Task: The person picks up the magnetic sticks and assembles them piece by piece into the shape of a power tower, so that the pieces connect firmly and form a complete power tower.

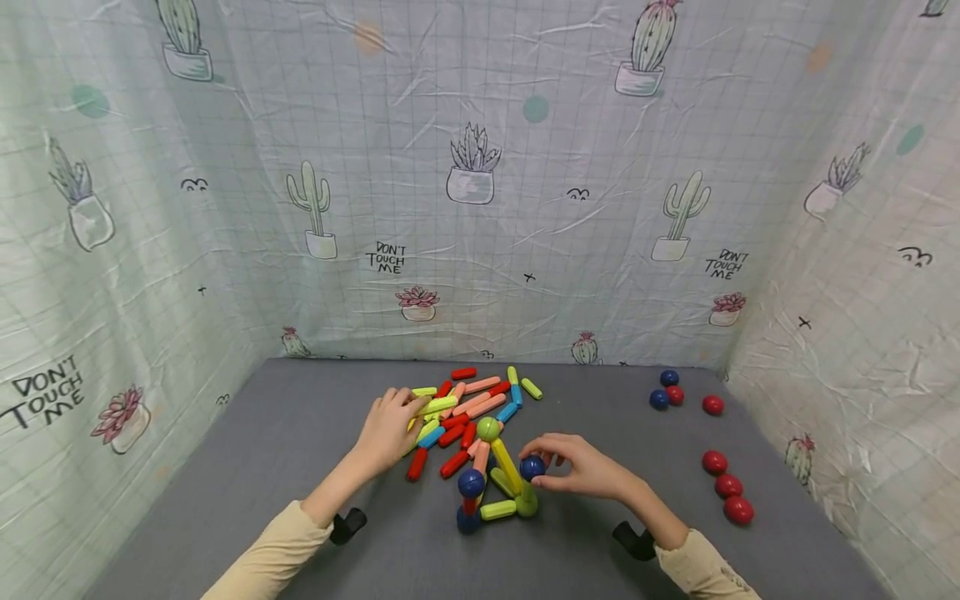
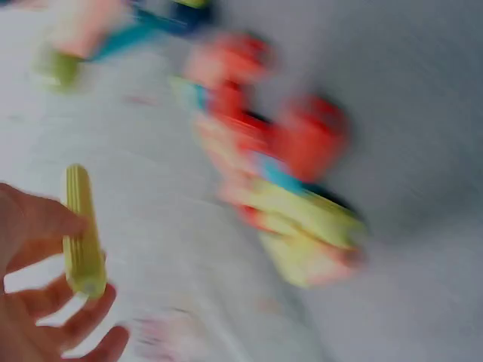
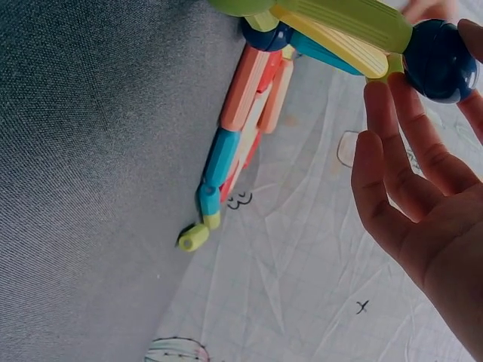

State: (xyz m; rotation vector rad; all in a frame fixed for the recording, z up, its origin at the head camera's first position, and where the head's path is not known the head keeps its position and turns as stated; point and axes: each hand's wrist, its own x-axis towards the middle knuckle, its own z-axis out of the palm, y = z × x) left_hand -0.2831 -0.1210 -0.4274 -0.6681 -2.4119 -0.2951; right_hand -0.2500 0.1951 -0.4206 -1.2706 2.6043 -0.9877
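My left hand (image 1: 392, 429) pinches a yellow-green rod (image 2: 83, 234) between thumb and fingers, above a pile of coloured rods. My right hand (image 1: 588, 468) holds a dark blue ball (image 1: 532, 467) by its fingertips. That ball is close beside a standing frame of rods and balls; whether it is joined to a rod, I cannot tell. A light green ball (image 1: 488, 429) tops the frame, with a long yellow rod (image 1: 507, 467) slanting down to another green ball (image 1: 527, 503). At its near left, a blue ball (image 1: 471, 482) stands above a second blue ball (image 1: 468, 521) with a red rod between.
Loose rods in red, pink, blue and yellow-green, such as a red rod (image 1: 417, 465), lie behind the frame. Toward the right edge of the grey table (image 1: 300, 417) are two blue balls and several red balls (image 1: 738, 510). A patterned cloth (image 1: 480, 275) encloses the back and sides.
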